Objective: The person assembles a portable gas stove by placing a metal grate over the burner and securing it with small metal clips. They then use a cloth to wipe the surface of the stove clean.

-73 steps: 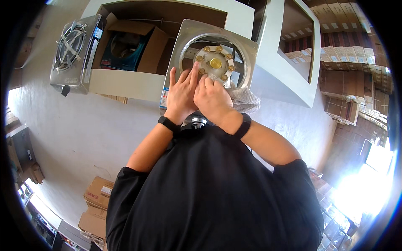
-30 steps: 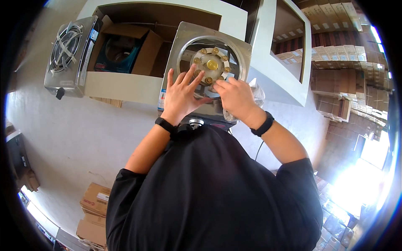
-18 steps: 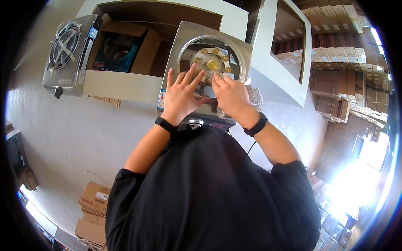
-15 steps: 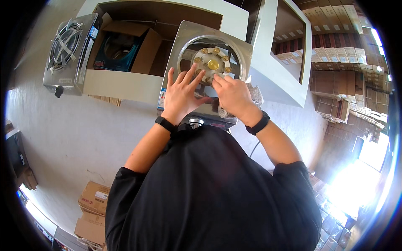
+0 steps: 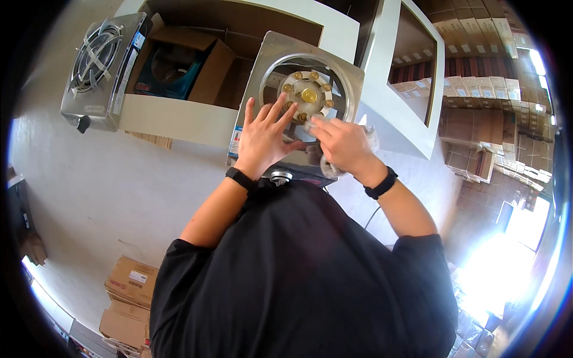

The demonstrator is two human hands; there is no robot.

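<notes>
Blown-out lower-right glare (image 5: 498, 265) — bent edges

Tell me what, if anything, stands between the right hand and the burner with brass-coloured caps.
Only the pale cloth gripped in the right hand, which seems to lie under its fingertips at the near edge of the burner. The left hand spreads over the near left side, not between them.

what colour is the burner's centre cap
The centre cap is brassy gold, seen in the head view.

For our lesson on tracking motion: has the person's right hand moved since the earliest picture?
Yes. Judged against the yellow burner cap, the right hand has moved to the right, away from the left hand.
</notes>
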